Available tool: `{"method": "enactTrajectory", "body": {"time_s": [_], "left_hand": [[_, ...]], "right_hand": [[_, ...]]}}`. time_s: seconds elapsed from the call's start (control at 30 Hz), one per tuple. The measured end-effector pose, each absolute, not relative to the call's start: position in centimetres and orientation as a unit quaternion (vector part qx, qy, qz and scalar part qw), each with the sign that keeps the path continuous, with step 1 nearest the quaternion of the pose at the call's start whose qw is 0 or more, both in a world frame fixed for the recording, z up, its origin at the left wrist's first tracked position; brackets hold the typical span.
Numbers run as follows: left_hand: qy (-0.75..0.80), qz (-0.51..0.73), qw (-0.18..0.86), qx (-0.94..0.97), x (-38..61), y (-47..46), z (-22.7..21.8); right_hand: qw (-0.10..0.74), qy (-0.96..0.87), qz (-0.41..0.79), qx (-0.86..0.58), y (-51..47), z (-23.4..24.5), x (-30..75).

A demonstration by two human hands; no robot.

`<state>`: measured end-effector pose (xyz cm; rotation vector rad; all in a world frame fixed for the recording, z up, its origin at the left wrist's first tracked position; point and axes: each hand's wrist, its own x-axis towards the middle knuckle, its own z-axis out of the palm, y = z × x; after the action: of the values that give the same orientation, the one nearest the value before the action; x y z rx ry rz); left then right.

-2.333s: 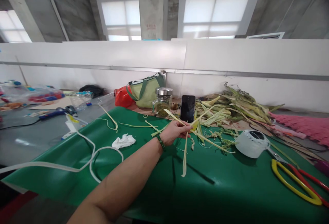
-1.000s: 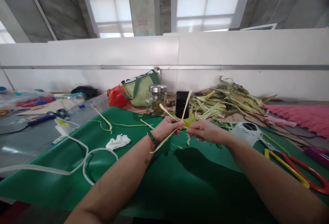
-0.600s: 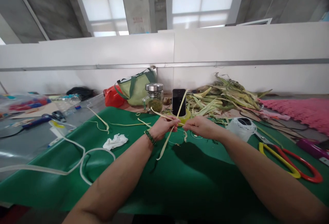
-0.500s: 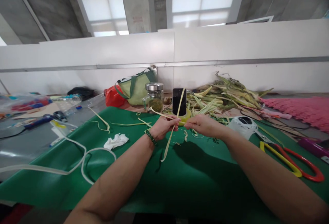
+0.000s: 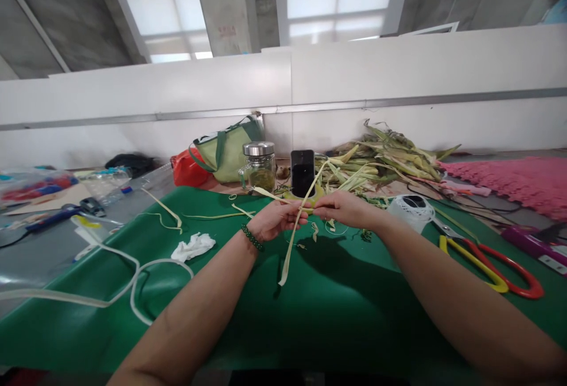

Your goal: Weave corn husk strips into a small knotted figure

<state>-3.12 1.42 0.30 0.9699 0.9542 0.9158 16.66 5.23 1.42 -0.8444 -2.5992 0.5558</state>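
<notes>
Two pale corn husk strips cross each other at my fingertips. My left hand, with a green bead bracelet at its wrist, pinches the strips near the crossing. One strip runs from upper right down toward the mat; the other points to the upper left. From the right, my right hand is closed at the fingertips close to the crossing, pinching the husk there. A phone stands upright just behind the hands, in a yellow-green holder.
Scissors and a roll of white thread lie right. A glass mug, green bag and husk pile stand at the back. Left are crumpled tissue and white cable on the green mat.
My right hand has come closer to the crossing, its fingertips now meeting the strips beside my left hand. The whole view has shifted slightly.
</notes>
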Motion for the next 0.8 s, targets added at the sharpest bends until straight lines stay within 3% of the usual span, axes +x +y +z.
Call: {"method": "enactTrajectory", "body": {"time_s": [0.1, 0.27, 0.6, 0.8], "left_hand": [[0.426, 0.411, 0.681, 0.431, -3.1, 1.4, 0.4], [0.443, 0.427, 0.648, 0.449, -2.9, 1.1, 0.5], [0.439, 0.47, 0.608, 0.465, -3.0, 1.1, 0.7], [0.477, 0.462, 0.526, 0.532, -1.8, 0.7, 0.1]], "right_hand": [[0.191, -0.927, 0.111, -0.304, 4.9, 1.7, 16.5], [0.185, -0.932, 0.086, -0.3, 4.7, 1.9, 16.4], [0.185, -0.931, 0.132, -0.285, 5.2, 1.9, 16.9], [0.343, -0.882, 0.022, -0.322, 3.5, 1.6, 15.8]]}}
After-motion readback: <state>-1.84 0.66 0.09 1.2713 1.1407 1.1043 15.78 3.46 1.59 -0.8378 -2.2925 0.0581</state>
